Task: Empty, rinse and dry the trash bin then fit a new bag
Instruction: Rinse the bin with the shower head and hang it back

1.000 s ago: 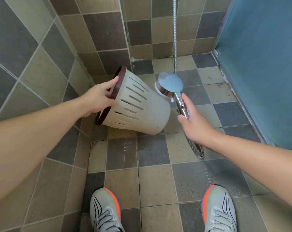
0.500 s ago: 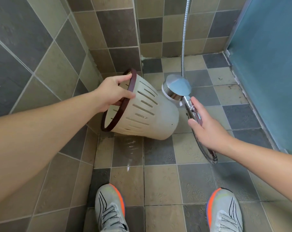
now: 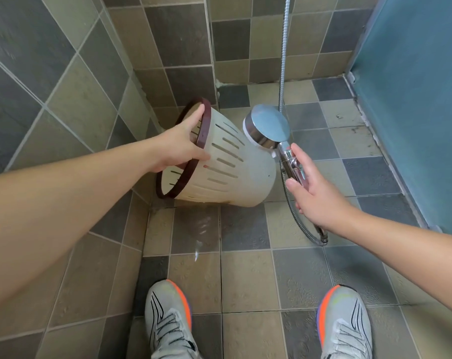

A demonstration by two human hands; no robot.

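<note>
A cream slotted trash bin [image 3: 235, 169] with a dark brown rim is held tipped on its side above the tiled floor, its mouth facing left toward me. My left hand [image 3: 181, 146] grips the rim, thumb outside and fingers inside. My right hand [image 3: 308, 187] holds the chrome handle of a shower head [image 3: 267, 129], whose round face sits close against the bin's outer wall near its base. Water streaks fall below the bin onto the floor.
The metal shower hose [image 3: 283, 60] hangs from above and loops by my right wrist. Tiled walls close in at the left and back; a blue panel [image 3: 414, 99] stands at the right. My two shoes [image 3: 168, 320] are at the bottom edge.
The bin's mouth has turned more toward me. My left thumb has moved from the top of the rim onto its outer side, and water now drips to the floor.
</note>
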